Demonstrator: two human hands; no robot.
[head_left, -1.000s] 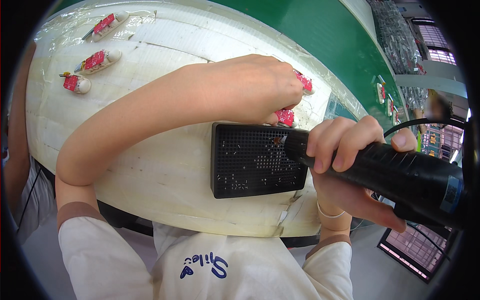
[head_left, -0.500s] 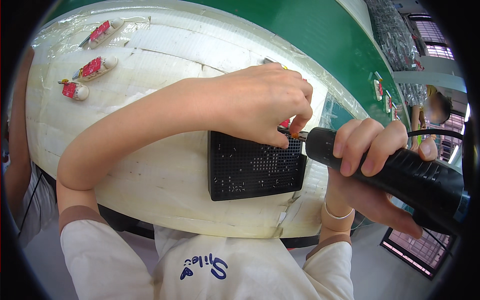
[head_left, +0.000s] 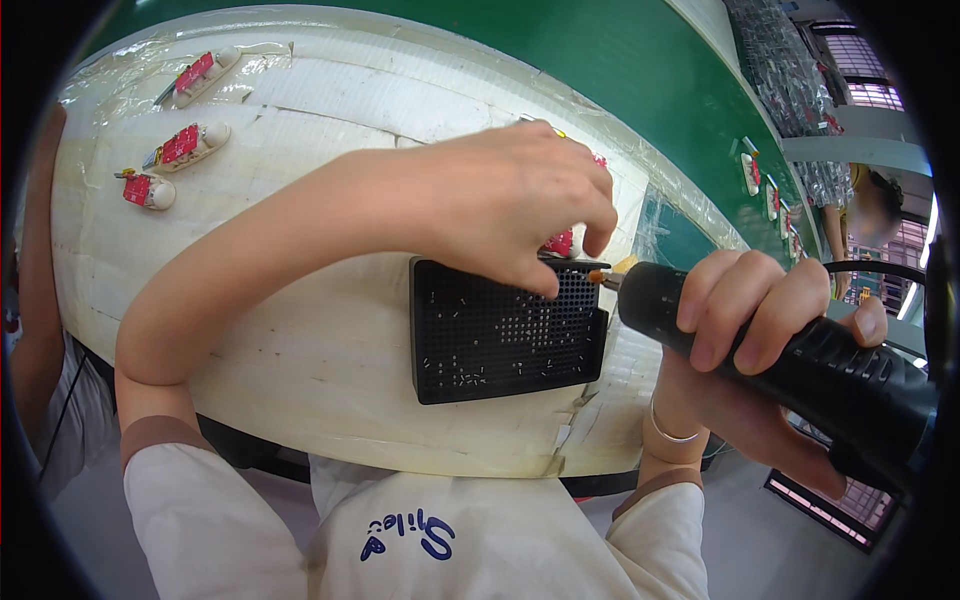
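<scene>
My right hand (head_left: 745,315) is wrapped around a black electric screwdriver (head_left: 800,365), held tilted at the right. Its orange-coloured tip (head_left: 597,277) points left, over the upper right corner of a black perforated tray (head_left: 470,335) holding many small screws. Bent over the tray's far edge, my left hand (head_left: 530,205) has its thumb and forefinger parted with no object visible between them; its other fingers are partly hidden. Just behind that gap shows a red-topped part (head_left: 560,242), mostly covered by the hand. I cannot tell whether any finger touches it.
Three red-topped assemblies with pale bases (head_left: 182,145) lie at the far left. Several similar ones (head_left: 772,198) stand on the green surface (head_left: 640,75) at the right. The screwdriver's cable (head_left: 875,265) runs off right. Another person's arm (head_left: 42,230) borders the left side; someone else is at far right.
My left thumb and forefinger have drawn back left from the screwdriver tip, and more of the red part shows. My right hand and the screwdriver have shifted slightly right and down.
</scene>
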